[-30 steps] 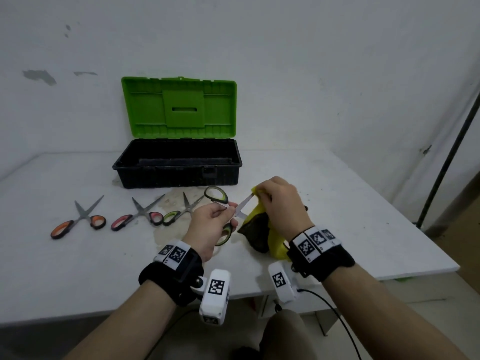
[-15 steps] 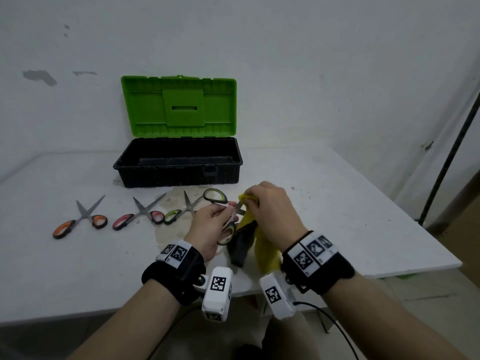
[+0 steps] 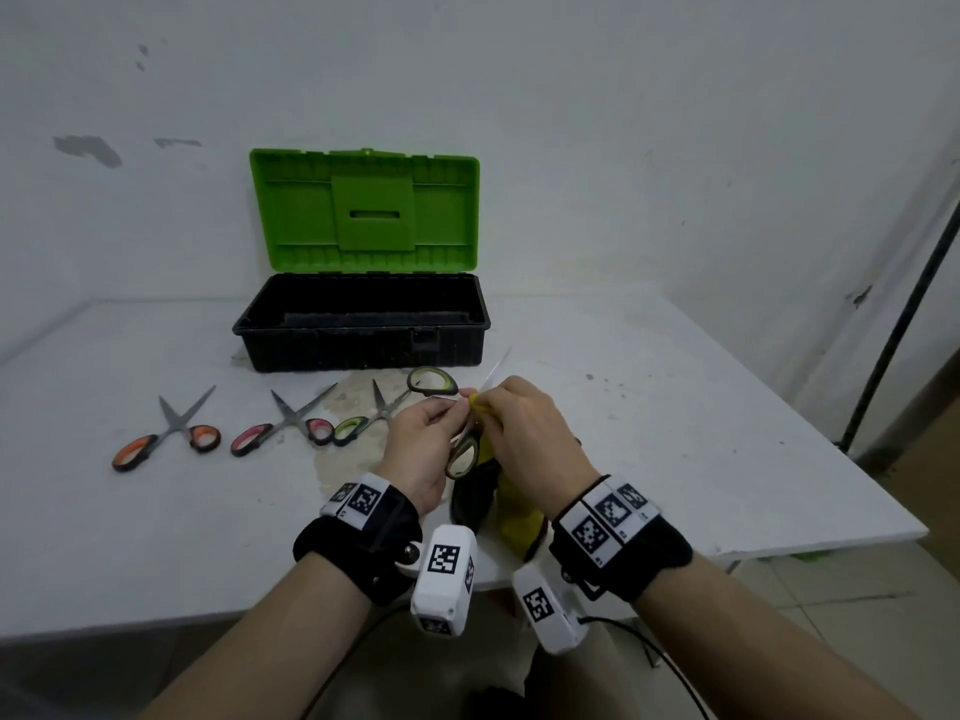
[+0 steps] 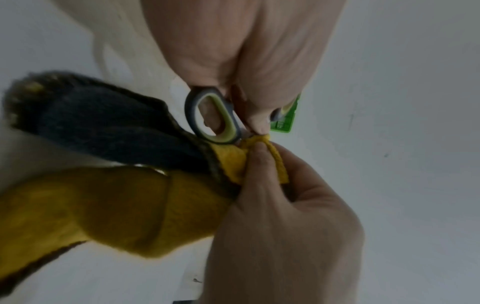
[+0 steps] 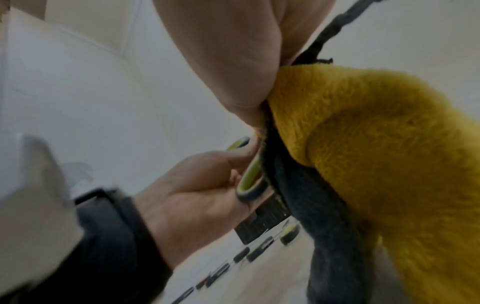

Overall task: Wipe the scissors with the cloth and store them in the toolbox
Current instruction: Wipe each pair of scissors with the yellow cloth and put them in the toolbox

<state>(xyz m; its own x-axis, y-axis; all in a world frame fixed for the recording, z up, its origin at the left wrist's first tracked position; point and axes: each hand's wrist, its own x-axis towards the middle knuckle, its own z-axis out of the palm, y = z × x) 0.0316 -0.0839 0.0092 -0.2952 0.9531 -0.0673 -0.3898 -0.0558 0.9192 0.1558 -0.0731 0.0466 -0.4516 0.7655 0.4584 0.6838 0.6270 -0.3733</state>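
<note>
My left hand (image 3: pixel 441 410) holds a pair of green-and-grey handled scissors (image 3: pixel 434 383) by the handles, just above the table; one handle loop (image 4: pixel 213 115) shows close up. My right hand (image 3: pixel 491 407) pinches a yellow-and-dark-grey cloth (image 3: pixel 511 506) around the blades close to the pivot. A thin blade tip (image 3: pixel 500 362) sticks out beyond the fingers. The cloth (image 5: pixel 376 133) hangs below both hands. The toolbox (image 3: pixel 332 350) stands behind, its black base open and its green lid (image 3: pixel 363 210) upright.
Three more scissors lie in a row on the white table (image 3: pixel 675 433) left of my hands: orange-handled (image 3: pixel 166 439), pink-handled (image 3: pixel 283 428) and green-handled (image 3: pixel 363 418). A dark pole (image 3: pixel 904 324) leans at the right wall. The table's front edge is below my wrists.
My right hand has slid the cloth along the blades from the tip towards the handles. The two hands have come together, and the blade tip now shows beyond the right hand.
</note>
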